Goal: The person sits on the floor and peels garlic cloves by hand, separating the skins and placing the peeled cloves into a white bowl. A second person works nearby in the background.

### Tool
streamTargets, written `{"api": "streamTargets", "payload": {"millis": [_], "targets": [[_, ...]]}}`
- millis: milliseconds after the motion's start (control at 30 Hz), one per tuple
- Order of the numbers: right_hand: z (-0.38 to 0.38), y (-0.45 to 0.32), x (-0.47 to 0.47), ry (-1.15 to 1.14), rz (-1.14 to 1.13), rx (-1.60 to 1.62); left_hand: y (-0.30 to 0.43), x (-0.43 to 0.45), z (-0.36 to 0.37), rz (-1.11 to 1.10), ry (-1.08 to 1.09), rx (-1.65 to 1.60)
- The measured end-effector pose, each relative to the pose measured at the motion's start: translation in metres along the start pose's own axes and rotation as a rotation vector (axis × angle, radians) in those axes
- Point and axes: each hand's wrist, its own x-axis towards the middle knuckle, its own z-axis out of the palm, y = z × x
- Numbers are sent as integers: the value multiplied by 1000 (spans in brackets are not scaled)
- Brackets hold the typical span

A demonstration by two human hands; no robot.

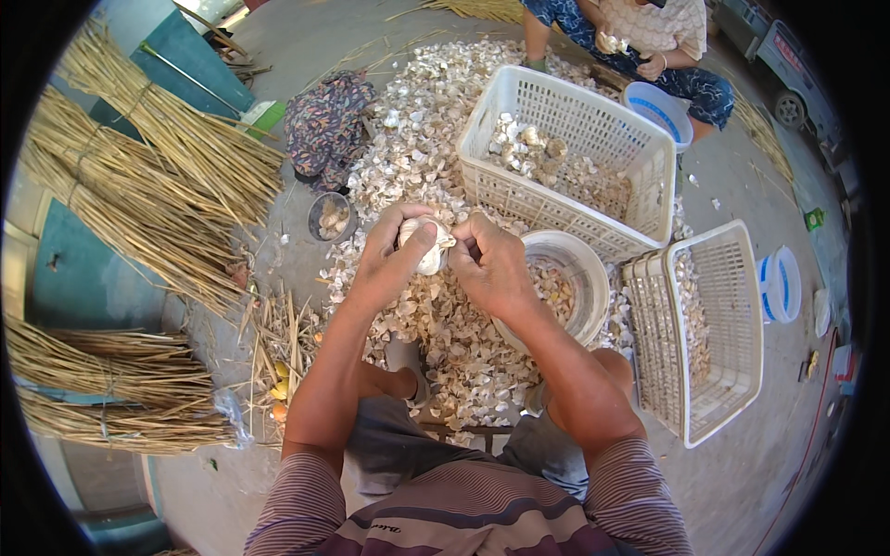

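My left hand (391,257) holds a garlic bulb (425,251) with white papery skin, the thumb laid across its top. At the bulb's right side, the fingertips of my right hand (492,260) pinch together by its neck; whether they grip a bit of skin cannot be made out. Just right of and partly behind my right forearm stands a round white bucket (596,278) with loose garlic cloves (553,285) inside. Below both hands, a thick layer of garlic skins (445,333) covers the ground between my feet.
A white plastic crate (567,208) holding garlic bulbs (521,142) stands ahead to the right. Another crate (723,396) with cloves is at the right. A small bowl (332,217) sits left of the skins. Bundled dry stalks (149,201) lie at left. Another person (653,35) sits opposite, holding garlic.
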Motion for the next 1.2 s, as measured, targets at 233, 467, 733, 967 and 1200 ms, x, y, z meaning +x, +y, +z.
{"api": "streamTargets", "payload": {"millis": [233,467,733,967,1200], "targets": [[-7,-12,1,42,52,9,8,5,-3,-376,58,-557],[0,-12,-1,41,-83,104,1,-4,0,-77,31,-140],[4,-4,1,81,46,97,-4,-5,11,32,75,-67],[3,-4,0,129,61,89,3,-4,14,65,139,-89],[-7,1,2,39,164,10,9,2,-3,-319,199,-611]]}}
